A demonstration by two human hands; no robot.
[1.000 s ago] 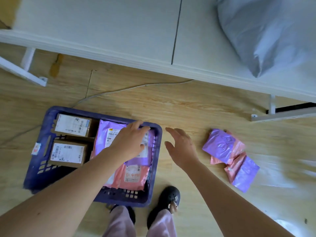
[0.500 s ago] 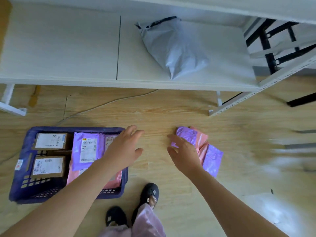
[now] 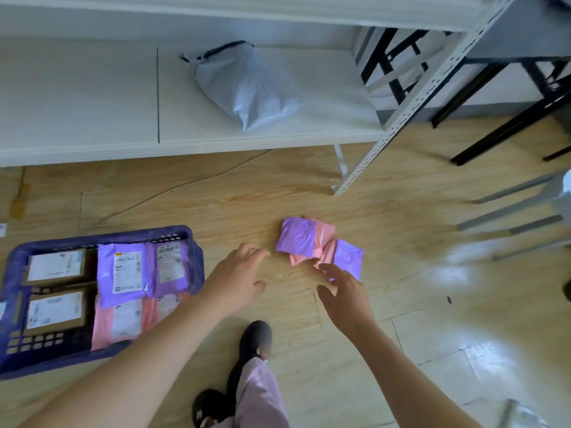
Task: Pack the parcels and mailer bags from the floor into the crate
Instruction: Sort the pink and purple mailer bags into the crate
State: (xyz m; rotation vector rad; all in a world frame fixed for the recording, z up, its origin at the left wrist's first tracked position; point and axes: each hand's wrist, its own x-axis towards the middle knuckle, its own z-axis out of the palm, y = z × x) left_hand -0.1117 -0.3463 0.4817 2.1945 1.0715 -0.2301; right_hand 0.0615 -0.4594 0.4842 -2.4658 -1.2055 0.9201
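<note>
A blue plastic crate stands on the floor at the left. Inside it lie two brown labelled parcels and purple and pink mailer bags. A small pile of purple and pink mailer bags lies on the wooden floor to the right of the crate. My left hand hovers open between the crate and the pile, holding nothing. My right hand is open just below the pile, its fingertips near the lower purple bag.
A low white shelf runs across the back with a grey mailer bag on it. Its metal upright reaches the floor right of the pile. Black frame legs stand at the far right. My shoe is below my hands.
My left hand has left the crate and moved right toward the pile. My right hand has also moved toward the pile. The camera has swung right and up.
</note>
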